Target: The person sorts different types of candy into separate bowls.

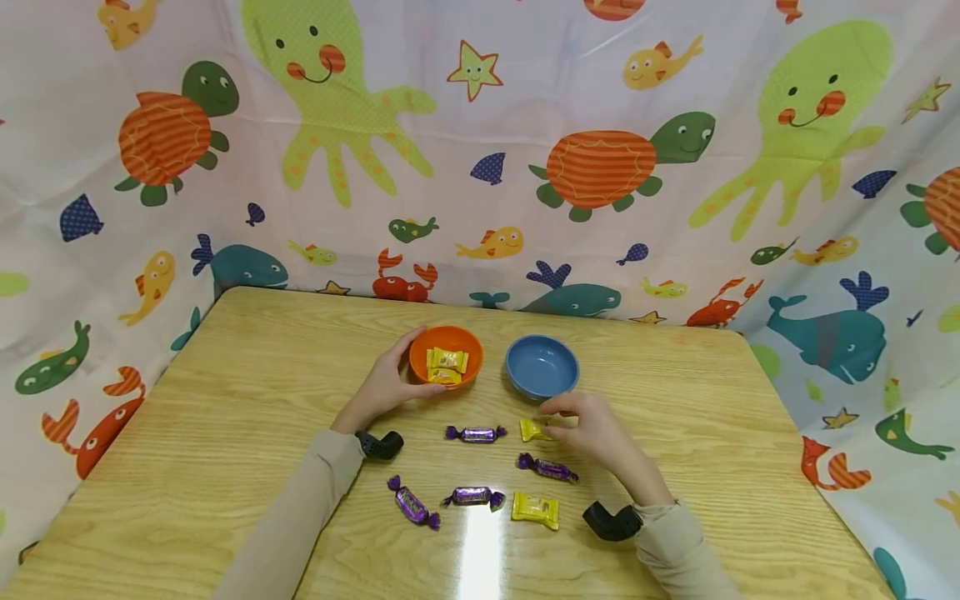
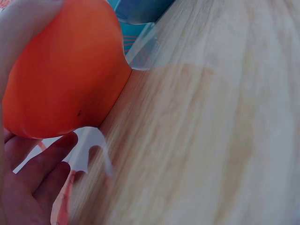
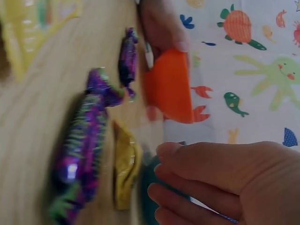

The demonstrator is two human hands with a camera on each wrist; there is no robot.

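Observation:
In the head view my left hand [image 1: 384, 387] holds the side of an orange bowl [image 1: 476, 354], thumb near the front rim and fingers round the left side. Several yellow-wrapped candies [image 1: 448, 360] lie in that bowl. My right hand [image 1: 592, 427] hovers at a yellow-wrapped candy [image 1: 531, 430] on the table, partly hidden behind the fingertips. In the right wrist view this candy [image 3: 125, 168] shows apart from the relaxed fingers [image 3: 197, 183]. Just beyond the right hand stands a blue bowl [image 1: 542, 368]. The left wrist view has the orange bowl's outside [image 2: 65, 70] close up.
Purple-wrapped candies lie about the wooden table [image 1: 255, 392]: one [image 1: 476, 434] before the orange bowl, another [image 1: 548, 468] below the right hand, two more [image 1: 413, 503] nearer. A second loose yellow candy [image 1: 536, 509] lies at front. A patterned curtain [image 1: 480, 183] hangs behind.

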